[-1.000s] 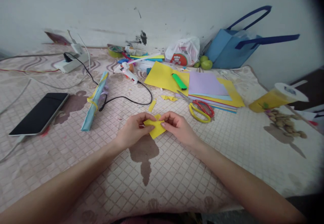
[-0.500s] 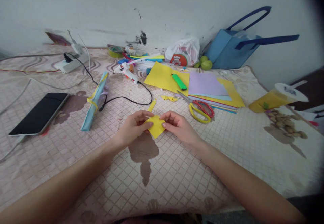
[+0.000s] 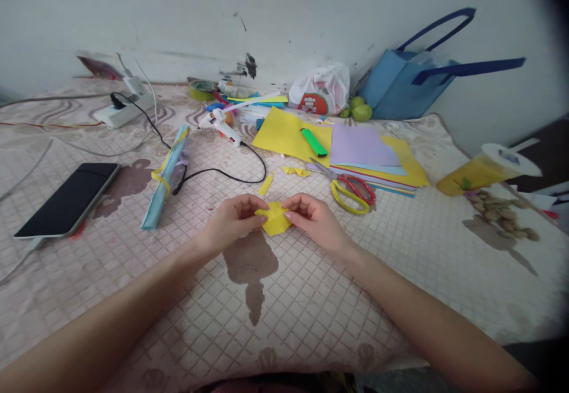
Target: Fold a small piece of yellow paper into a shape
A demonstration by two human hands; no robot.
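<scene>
Between my two hands a small piece of yellow paper (image 3: 275, 220) with crease lines is held above the tablecloth. My left hand (image 3: 237, 221) pinches its left edge between thumb and fingers. On the opposite edge, the thumb and fingers of my right hand (image 3: 313, 220) are closed the same way. Just beyond lie a yellow paper strip (image 3: 265, 185) and some small folded yellow scraps (image 3: 296, 171). Scissors (image 3: 351, 196) with a red and a yellow handle rest to the right of my right hand.
A white glue gun (image 3: 222, 126) with a black cord lies behind. Colored paper sheets (image 3: 362, 147) carry a green cutter (image 3: 313, 143). At left are a phone (image 3: 69, 199), a blue paper roll (image 3: 163, 182) and a power strip (image 3: 127, 108). A drink cup (image 3: 480, 171) and blue bag (image 3: 400, 85) stand right.
The yellow paper has turned from a diamond outline with its point toward me to a wider, many-sided one. Both hands stay in nearly the same place, still pinching it.
</scene>
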